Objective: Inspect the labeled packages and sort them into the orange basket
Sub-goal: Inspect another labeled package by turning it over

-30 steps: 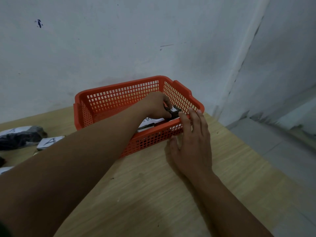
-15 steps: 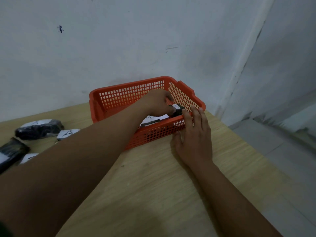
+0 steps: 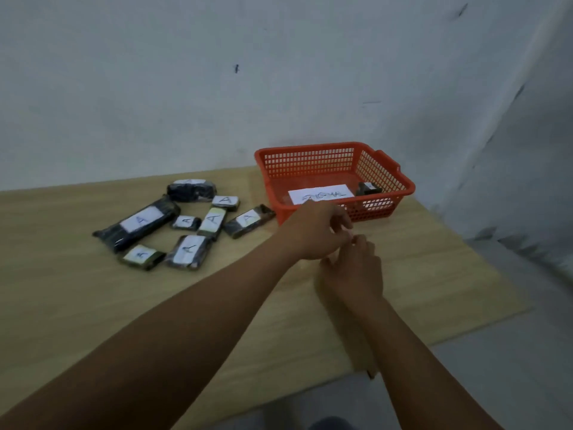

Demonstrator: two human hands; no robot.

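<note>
Sorting stands at an early stage by the look of it: the orange basket (image 3: 335,169), right of centre in the frame, holds one small dark package (image 3: 368,189) in its right end beside a white paper sign (image 3: 321,193) whose writing is too blurred to read. Eight black-wrapped packages (image 3: 186,225), most showing a white label marked "A", lie clustered on the tabletop (image 3: 93,305) at centre left, well apart from both hands. The left hand (image 3: 319,232) and right hand (image 3: 353,271) meet just in front of the basket, fingers loosely curled; neither appears to hold anything, though blur prevents certainty. The packages look light, with glossy wrap likely slippery and somewhat yielding. A grip across the narrow sides, label kept upward for reading, seems soundest; the long package (image 3: 138,223) probably wants holding near its middle.
</note>
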